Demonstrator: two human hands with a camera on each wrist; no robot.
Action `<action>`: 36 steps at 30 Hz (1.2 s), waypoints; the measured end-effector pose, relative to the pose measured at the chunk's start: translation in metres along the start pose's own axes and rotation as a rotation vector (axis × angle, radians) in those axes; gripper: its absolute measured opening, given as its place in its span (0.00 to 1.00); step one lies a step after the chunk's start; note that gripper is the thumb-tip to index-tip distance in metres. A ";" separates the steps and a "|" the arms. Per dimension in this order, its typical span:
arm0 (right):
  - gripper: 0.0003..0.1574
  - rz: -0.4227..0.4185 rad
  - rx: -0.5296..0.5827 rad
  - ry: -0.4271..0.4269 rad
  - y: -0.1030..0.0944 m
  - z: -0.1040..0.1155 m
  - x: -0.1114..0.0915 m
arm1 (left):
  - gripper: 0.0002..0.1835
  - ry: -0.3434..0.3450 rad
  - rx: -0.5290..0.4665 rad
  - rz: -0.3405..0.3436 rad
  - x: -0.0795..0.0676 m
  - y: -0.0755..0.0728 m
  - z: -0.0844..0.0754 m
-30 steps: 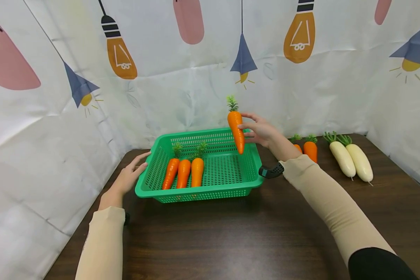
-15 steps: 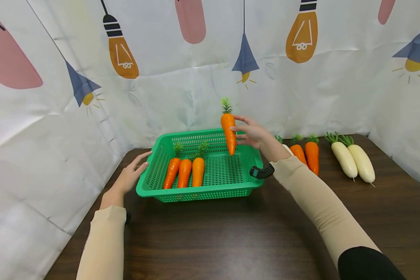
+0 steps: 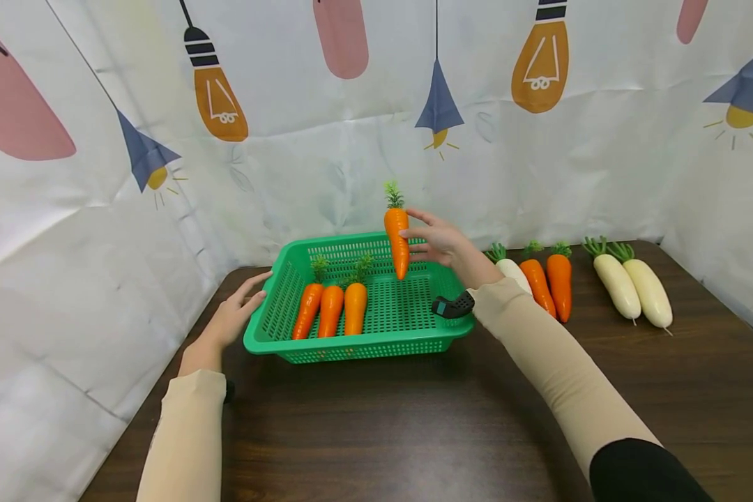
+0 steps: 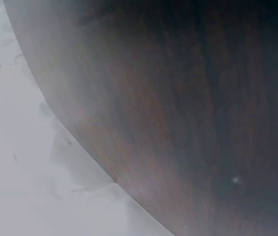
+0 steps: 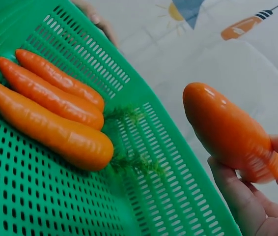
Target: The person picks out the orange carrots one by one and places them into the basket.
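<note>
The right grip [image 3: 436, 240] is closed in on a carrot [image 3: 397, 240], thumb and fingers about its thick upper half, so it hangs over the basket [image 3: 364, 341], leaves up, tip down, slightly tilted; the thick end probably gives the surest hold on a smooth taper. The left grip [image 3: 232, 314] is loose, fingers extended at the basket's left rim, perhaps to steady it. Inside, three carrots [image 3: 331, 310] lie side by side in the left half, leaves toward the back, likely so that they pack neatly. At right on the counter [image 3: 364, 432], two carrots [image 3: 560, 286] and three radishes [image 3: 616, 284] lie in reach of the right arm; only the head view shows these, one radish partly hidden by the right sleeve [image 3: 533, 335]. The right wrist view adds fingers on opposite sides of the carrot, and the basket carrots' tips, which the near rim hides from the head view. The left wrist view gives just the counter's edge, cloth [image 4: 31, 177] and a sliver of finger, so it cannot confirm contact with the rim.
</note>
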State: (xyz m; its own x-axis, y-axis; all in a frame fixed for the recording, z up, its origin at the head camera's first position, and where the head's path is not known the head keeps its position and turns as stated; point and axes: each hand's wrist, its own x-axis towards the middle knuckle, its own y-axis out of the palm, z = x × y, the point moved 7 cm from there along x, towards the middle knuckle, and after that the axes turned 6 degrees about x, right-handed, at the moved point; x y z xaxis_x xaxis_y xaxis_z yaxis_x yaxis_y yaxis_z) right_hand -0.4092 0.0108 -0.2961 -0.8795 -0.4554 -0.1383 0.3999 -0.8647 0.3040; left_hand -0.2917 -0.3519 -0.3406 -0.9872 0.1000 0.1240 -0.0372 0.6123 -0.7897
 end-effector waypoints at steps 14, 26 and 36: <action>0.48 0.036 -0.050 0.057 0.019 -0.006 0.013 | 0.31 -0.004 -0.006 0.002 0.000 0.001 0.001; 0.48 0.077 -0.189 0.102 0.028 -0.015 0.017 | 0.31 -0.001 -0.001 -0.003 0.001 0.001 0.001; 0.45 0.124 -0.352 0.142 0.036 -0.023 0.023 | 0.31 0.005 -0.008 0.000 0.001 0.001 0.001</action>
State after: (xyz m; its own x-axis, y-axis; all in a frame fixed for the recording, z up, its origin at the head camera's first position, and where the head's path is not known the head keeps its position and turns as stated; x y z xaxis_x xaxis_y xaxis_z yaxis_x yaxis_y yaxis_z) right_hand -0.4093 -0.0355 -0.3101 -0.7846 -0.5642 -0.2571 0.5863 -0.8100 -0.0116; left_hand -0.2929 -0.3517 -0.3416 -0.9865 0.1039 0.1266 -0.0356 0.6187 -0.7848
